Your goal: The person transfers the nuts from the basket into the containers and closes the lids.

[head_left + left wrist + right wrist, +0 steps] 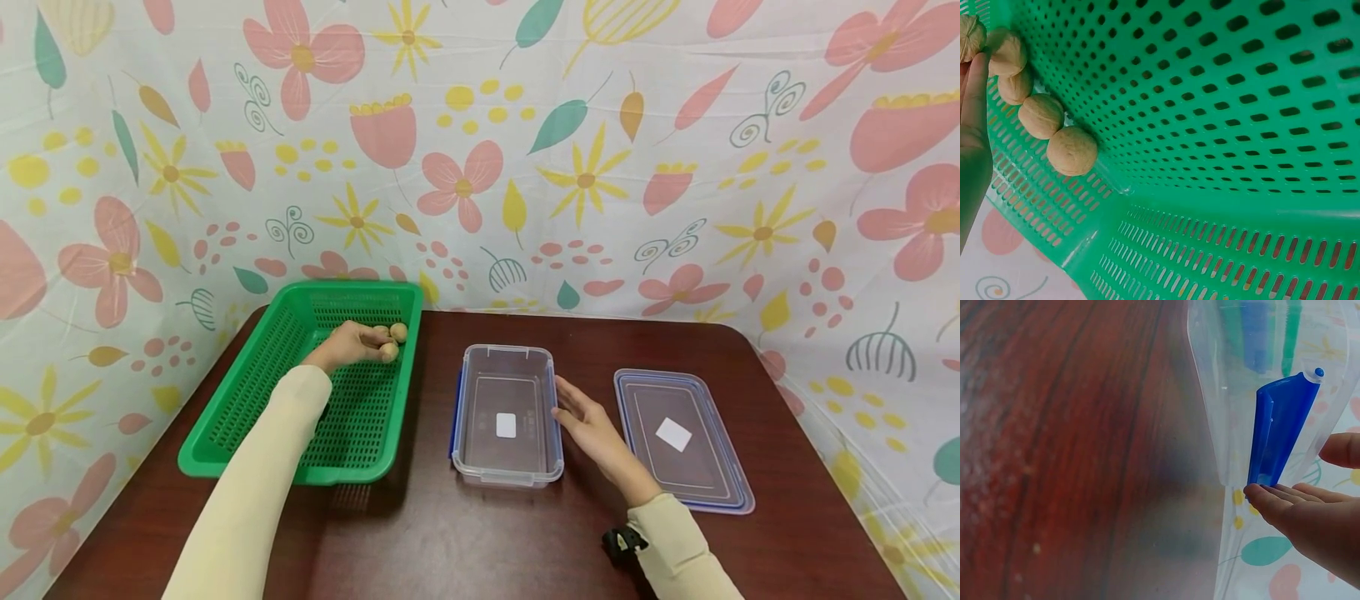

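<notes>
My left hand (348,346) reaches into the green plastic basket (415,367) and pinches a walnut (389,352) at its fingertips, close to the basket's right wall. Several other walnuts (1072,150) lie in a row along that wall; in the left wrist view the held walnut (971,37) is cut off by the frame edge. My right hand (588,429) rests against the right side of a clear plastic container (517,477), which stands uncovered. In the right wrist view, its extended fingers (1272,503) touch the lower end of a blue side clip (1279,428).
A clear lid (652,467) with a blue seal and a white label lies on the dark red table (420,550), right of the container. Another blue clip hangs at the container's left side. Behind the table hangs a flowered cloth (465,225).
</notes>
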`<action>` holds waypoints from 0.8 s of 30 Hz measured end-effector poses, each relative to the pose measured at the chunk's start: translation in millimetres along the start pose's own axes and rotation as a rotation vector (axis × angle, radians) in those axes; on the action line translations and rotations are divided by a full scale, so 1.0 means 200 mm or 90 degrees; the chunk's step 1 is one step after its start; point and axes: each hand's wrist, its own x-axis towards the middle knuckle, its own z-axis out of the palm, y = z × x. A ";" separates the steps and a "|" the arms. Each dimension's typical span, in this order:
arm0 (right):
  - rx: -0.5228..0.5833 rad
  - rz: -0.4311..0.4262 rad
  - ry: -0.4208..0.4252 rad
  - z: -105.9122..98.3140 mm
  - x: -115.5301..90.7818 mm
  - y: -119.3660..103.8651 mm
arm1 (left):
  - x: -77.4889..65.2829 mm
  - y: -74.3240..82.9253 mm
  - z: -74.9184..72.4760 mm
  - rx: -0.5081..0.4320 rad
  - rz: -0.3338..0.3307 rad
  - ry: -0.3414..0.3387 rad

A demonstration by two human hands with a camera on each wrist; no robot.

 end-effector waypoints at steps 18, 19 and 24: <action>-0.008 0.005 -0.010 -0.01 0.00 -0.01 | -0.22 0.27 0.06 0.052 -0.041 0.081; -0.012 0.005 -0.010 -0.01 0.00 0.00 | -0.22 0.27 0.06 0.045 -0.049 0.083; -0.017 0.005 -0.011 -0.01 0.01 0.01 | -0.23 0.30 0.06 0.034 -0.071 0.099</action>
